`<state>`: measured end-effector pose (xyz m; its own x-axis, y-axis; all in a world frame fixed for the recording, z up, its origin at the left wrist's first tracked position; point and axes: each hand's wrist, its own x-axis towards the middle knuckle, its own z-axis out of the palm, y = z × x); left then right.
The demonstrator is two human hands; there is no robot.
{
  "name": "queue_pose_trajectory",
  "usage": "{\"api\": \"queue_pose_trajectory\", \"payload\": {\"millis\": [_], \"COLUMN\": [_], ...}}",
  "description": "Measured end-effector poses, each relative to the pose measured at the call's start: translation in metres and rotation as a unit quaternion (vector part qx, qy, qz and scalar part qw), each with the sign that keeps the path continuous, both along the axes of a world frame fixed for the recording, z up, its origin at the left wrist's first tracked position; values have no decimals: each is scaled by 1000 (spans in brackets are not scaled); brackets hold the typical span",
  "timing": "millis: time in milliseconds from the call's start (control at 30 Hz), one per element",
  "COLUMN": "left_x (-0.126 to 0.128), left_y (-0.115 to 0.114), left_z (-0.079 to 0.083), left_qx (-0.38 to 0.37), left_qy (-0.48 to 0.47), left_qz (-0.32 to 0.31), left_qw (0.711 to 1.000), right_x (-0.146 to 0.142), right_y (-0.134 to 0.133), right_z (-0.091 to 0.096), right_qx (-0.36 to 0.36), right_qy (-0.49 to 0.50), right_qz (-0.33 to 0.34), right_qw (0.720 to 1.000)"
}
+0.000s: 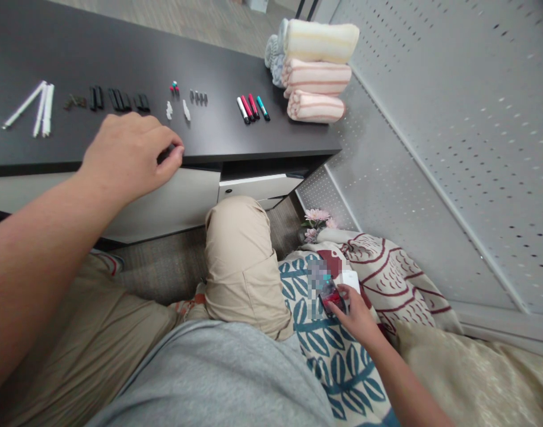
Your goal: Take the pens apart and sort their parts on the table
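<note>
My left hand hangs over the front edge of the dark table, its fingers curled and the thumb tip against the index finger. Whatever may lie inside that curl is hidden. Down on the right, my right hand grips a dark phone with a lit, partly blurred screen, over a leaf-patterned cloth. Beyond the left hand lie small black parts in groups, white tubes, small clear pieces and small grey pieces. Further right are short white, red and teal pen-like pieces with black ends.
Rolled striped towels are stacked at the table's right end. A grey perforated panel rises on the right. Under the tabletop is a white drawer. Pink flowers, a white object and a gold cushion are near the right arm.
</note>
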<state>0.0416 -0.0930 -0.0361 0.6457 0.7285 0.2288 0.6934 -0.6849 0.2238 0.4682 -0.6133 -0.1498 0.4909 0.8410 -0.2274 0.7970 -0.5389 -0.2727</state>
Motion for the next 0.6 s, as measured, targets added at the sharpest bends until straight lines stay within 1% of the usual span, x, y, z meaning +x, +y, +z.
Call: {"api": "queue_pose_trajectory", "payload": {"millis": [167,333,467,600], "left_x": [2,3,4,5], "left_y": [-1,-2,-3,-4], "left_z": [1,3,6,9], "left_qx": [11,19,13,16], "left_qy": [-8,-12,-14,-5], "left_qz": [3,5,8,5], "left_qw": [1000,1000,1000,1000], "right_x": [-16,-33,-36,-33], "right_y": [11,25,30,32], "right_z": [-7,-17,-21,-20], "right_qx": [16,28,35,30], "right_qy": [-37,-114,-133,-127], "right_qz": [-13,-29,-34,-35], "right_qw": [999,993,990,991]}}
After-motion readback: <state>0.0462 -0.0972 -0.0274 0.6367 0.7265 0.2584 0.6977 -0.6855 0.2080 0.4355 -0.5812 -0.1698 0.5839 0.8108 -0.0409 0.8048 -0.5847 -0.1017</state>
